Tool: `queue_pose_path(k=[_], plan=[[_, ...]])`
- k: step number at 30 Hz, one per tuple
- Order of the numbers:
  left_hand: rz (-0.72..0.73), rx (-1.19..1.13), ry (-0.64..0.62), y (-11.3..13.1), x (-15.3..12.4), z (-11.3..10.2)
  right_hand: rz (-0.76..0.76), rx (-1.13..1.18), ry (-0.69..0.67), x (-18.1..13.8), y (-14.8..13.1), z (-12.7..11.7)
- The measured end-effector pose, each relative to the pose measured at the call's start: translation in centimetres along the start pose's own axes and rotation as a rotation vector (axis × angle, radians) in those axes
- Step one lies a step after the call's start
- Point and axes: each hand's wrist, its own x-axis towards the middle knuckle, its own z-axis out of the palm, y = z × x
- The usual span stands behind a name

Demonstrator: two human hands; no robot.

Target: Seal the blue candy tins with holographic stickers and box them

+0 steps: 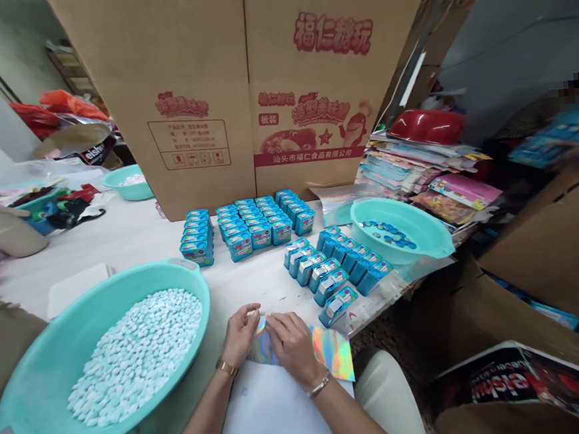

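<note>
My left hand [239, 333] and my right hand [292, 345] meet at the near edge of the table, both pinching a shiny holographic sticker sheet [334, 352] that lies over a white sheet [271, 405]. Fingers of both hands are closed on the sheet's left end. Just beyond them lie rows of small blue boxes [334, 271], one nearest box [337, 305] lying close to my right hand. A large teal basin [55, 369] filled with white tablets [137, 353] sits to the left of my left hand.
More blue boxes [250, 228] stand in a block before a tall open cardboard carton [239, 87]. A smaller teal basin [420, 223] holds a few blue pieces. Stacked colourful sheets [416, 167] lie at right; cardboard boxes [563, 255] stand beside the table.
</note>
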Motion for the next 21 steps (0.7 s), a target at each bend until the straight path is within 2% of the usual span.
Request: queue_pose_path(k=[11,21], plan=[[0.155,0.16,0.021,1.5,0.5,-0.3,0.089,0.082,0.13,0.9,-0.3,0.6],[0.244,0.352,0.037,1.4,0.4,-0.1,0.055,0.113,0.15,0.3,-0.3,0.4]])
